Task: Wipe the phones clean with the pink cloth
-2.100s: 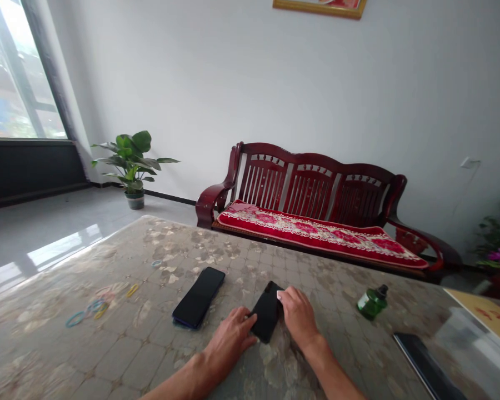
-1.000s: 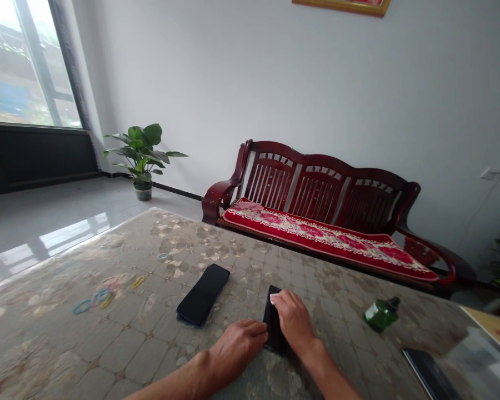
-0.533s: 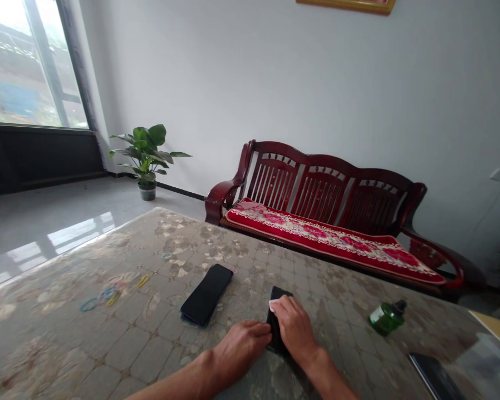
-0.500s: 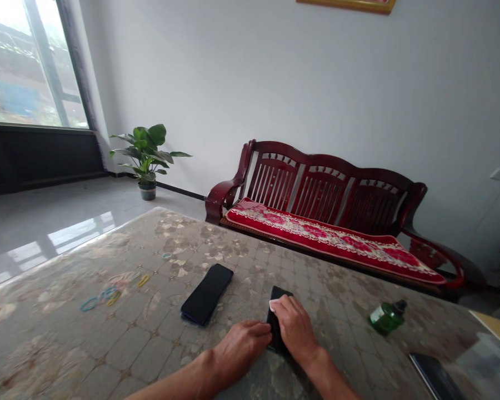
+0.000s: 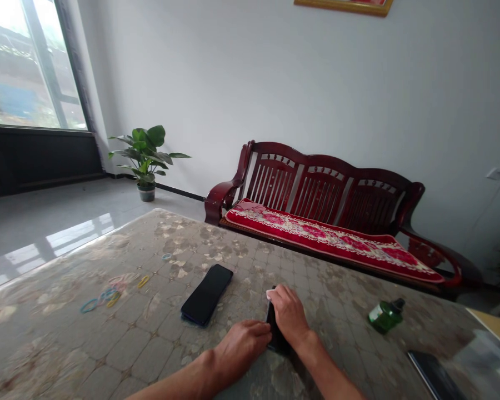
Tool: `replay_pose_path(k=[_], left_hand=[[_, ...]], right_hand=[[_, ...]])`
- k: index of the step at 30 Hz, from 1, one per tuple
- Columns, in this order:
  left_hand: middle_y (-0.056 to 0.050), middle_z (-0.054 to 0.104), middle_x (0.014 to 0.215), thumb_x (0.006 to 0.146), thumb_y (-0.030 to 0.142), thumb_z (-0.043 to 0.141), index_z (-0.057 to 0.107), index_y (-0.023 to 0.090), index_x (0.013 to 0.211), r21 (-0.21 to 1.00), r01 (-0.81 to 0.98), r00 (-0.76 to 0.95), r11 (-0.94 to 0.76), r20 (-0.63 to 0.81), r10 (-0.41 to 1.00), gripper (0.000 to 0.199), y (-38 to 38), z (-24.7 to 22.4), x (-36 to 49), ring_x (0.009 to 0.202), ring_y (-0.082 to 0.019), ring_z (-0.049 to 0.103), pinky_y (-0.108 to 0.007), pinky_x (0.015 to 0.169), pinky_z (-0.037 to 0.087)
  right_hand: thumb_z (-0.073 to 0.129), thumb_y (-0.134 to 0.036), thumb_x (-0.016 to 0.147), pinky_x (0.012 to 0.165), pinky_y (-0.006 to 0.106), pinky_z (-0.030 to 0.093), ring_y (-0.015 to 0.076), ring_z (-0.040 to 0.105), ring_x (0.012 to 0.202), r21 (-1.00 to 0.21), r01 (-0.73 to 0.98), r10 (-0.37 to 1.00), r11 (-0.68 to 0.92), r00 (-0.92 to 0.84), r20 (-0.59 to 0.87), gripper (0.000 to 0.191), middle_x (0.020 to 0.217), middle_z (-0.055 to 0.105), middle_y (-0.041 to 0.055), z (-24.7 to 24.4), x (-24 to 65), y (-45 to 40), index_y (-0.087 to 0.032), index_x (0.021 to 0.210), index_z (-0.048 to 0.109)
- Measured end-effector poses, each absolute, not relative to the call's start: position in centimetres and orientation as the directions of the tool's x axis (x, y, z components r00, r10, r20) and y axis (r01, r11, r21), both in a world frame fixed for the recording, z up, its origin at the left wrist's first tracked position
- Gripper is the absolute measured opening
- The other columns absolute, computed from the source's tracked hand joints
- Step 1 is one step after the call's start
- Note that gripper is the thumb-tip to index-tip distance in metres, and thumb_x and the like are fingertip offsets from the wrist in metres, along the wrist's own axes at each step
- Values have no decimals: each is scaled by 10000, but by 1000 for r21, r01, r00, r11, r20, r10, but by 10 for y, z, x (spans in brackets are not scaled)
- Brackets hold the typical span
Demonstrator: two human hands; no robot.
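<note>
The flat black glass-faced phone (image 5: 277, 340) lies on the grey-brown patterned table (image 5: 150, 344) under both hands; it is probably light, stiff, slippery and fragile, best held by its long sides. The left hand (image 5: 246, 340) touches its left side, clasping or merely bracing, I cannot tell; the right hand (image 5: 290, 311) has its grip closed around a small white pad (image 5: 269, 294). Room opens rightward, toward the squat green bottle (image 5: 383, 318).

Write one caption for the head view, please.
Left hand touching a dark phone, right hand pinching a small white item at the phone's far end.
</note>
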State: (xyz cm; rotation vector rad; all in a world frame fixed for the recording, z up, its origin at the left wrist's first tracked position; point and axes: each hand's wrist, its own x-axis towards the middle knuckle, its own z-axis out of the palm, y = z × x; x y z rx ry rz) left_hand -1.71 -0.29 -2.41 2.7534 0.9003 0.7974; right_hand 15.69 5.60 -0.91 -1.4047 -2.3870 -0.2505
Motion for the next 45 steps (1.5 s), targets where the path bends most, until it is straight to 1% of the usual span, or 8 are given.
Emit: replay_pose_path(k=[3,7,12,19,24,31,39,45], left_hand=[[-49,698,967,1042,199,370,649,198,1000,264,527,673,-808,450,586,282,-3,-27,-15,875,-176,673,-260,841,520],[-45,684,932,1055,201,327,633,186,953,224,541,672,-810,464,577,324,-2,-32,-13,827,-170,665,-259,808,520],[-41,669,902,1049,205,350,608,177,889,169,553,692,-816,452,563,305,0,-38,-11,793,-174,659,-264,774,518],[-40,674,913,1036,208,398,609,185,884,156,562,671,-812,489,558,261,1,-45,-10,806,-176,664,-265,785,519],[-45,683,943,1031,203,415,606,177,890,126,568,694,-813,458,556,240,1,-44,-11,813,-185,672,-277,785,525],[-37,680,920,1047,201,361,613,183,871,136,569,682,-811,473,557,308,1,-43,-10,805,-167,665,-266,798,527],[-45,688,945,1045,207,373,614,176,895,121,571,694,-812,457,556,286,2,-47,-11,820,-183,673,-280,790,528],[-47,686,950,1041,212,381,607,177,891,130,568,691,-813,462,556,275,2,-49,-11,819,-188,674,-285,790,527]], right_hand=[[503,-75,942,815,272,385,185,559,890,-30,883,814,469,-419,402,243,903,633,19,-9,167,59,-238,959,682],[505,-75,936,795,269,382,181,567,867,-9,923,844,384,-346,410,245,880,631,23,-9,187,67,-237,920,688],[497,-81,941,780,276,379,186,574,850,11,946,860,324,-300,413,255,858,629,26,-10,189,66,-237,869,685],[481,-84,942,799,275,394,185,570,883,-15,912,842,410,-372,390,261,901,639,24,-8,167,60,-249,925,682],[488,-92,940,789,268,393,182,574,859,-21,941,861,338,-300,412,249,870,634,28,-10,190,59,-241,915,686],[470,-63,937,780,280,387,186,583,840,-1,951,857,308,-277,434,273,850,627,36,-14,192,54,-229,847,667],[460,-91,957,803,261,412,170,592,875,-118,891,835,438,-355,421,264,889,626,20,-19,196,37,-247,924,669],[476,-108,959,788,245,419,166,600,854,-113,918,852,381,-301,428,253,848,631,19,-10,199,61,-240,923,690]])
